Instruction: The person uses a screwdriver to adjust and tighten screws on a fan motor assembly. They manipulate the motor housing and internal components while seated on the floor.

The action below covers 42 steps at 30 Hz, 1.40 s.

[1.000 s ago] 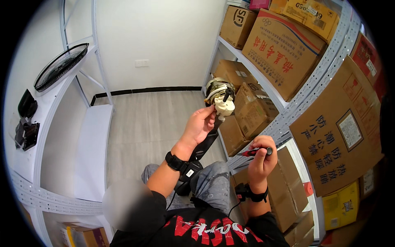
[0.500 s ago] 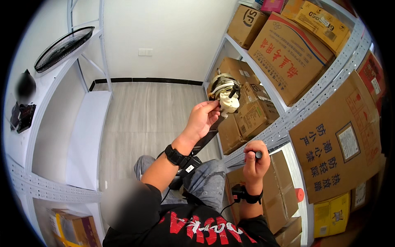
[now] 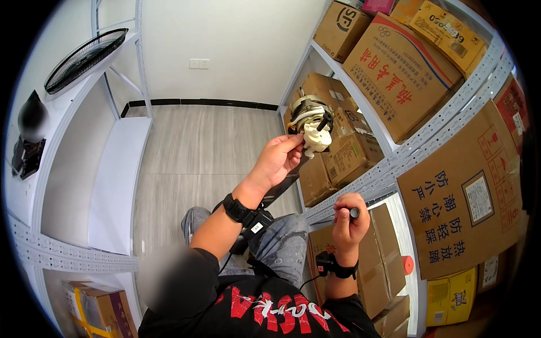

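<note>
In front of me is a bare fan motor (image 3: 307,107) with a cream plastic gearbox (image 3: 317,138) on its near side and a black knob (image 3: 325,120) sticking up from it. A dark post shows below the motor, partly behind my forearm. My left hand (image 3: 280,159) pinches the gearbox's left edge between thumb and fingers. Lower right, my right hand (image 3: 350,219) is closed around a dark rod-like tool (image 3: 354,213). Only its round end shows, so its kind is hidden.
A black fan grille (image 3: 84,62) lies on the left shelf, with dark parts (image 3: 31,158) nearer me. Cardboard boxes (image 3: 400,79) fill the right rack (image 3: 389,147) close to my right arm. A large printed carton (image 3: 462,191) and a yellow box (image 3: 451,298) stand there too.
The whole view has shifted slightly. Both hands keep their grips, the left on the gearbox and the right around the dark tool.
</note>
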Each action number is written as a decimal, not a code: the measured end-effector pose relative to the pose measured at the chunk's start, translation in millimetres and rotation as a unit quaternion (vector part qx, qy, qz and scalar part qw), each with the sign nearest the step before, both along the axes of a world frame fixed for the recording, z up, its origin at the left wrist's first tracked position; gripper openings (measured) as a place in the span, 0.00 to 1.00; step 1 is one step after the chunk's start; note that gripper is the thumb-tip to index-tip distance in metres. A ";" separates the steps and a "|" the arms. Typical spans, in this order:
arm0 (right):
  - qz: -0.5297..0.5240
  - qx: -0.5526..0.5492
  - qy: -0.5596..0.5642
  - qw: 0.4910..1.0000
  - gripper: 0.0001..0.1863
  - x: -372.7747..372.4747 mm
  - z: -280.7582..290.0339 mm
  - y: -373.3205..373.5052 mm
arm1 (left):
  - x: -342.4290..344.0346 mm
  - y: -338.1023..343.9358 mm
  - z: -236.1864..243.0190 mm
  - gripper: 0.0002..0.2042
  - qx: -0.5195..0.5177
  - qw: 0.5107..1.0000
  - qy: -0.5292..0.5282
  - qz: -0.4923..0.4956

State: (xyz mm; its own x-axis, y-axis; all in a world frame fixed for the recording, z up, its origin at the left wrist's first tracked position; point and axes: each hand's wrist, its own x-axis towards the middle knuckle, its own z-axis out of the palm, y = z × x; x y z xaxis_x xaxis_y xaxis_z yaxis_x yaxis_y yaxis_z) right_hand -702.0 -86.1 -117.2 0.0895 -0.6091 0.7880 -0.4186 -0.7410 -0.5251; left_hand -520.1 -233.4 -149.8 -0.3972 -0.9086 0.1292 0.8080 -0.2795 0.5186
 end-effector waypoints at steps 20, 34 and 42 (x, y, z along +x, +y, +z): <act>-0.294 -0.035 0.113 0.949 0.27 66.0 42.1 -92.7 | 29.9 -25.7 -9.3 0.08 -0.272 0.890 -0.234 0.280; -0.215 0.084 0.032 0.972 0.20 -6.5 40.2 -119.6 | 24.7 -18.4 -8.2 0.05 -0.310 0.875 -0.254 0.271; -0.137 0.125 0.000 0.983 0.20 -25.4 38.7 -147.6 | 15.7 -14.8 -3.7 0.04 -0.389 0.788 -0.357 0.318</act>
State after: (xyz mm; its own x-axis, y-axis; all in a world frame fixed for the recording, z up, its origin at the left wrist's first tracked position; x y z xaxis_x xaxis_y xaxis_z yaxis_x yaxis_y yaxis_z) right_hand -727.4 -233.7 -78.5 -0.1044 -0.7855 0.6100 -0.5842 -0.4480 -0.6768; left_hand -504.4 -248.2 -153.6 -0.1179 -0.7097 0.6946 0.0813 0.6902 0.7191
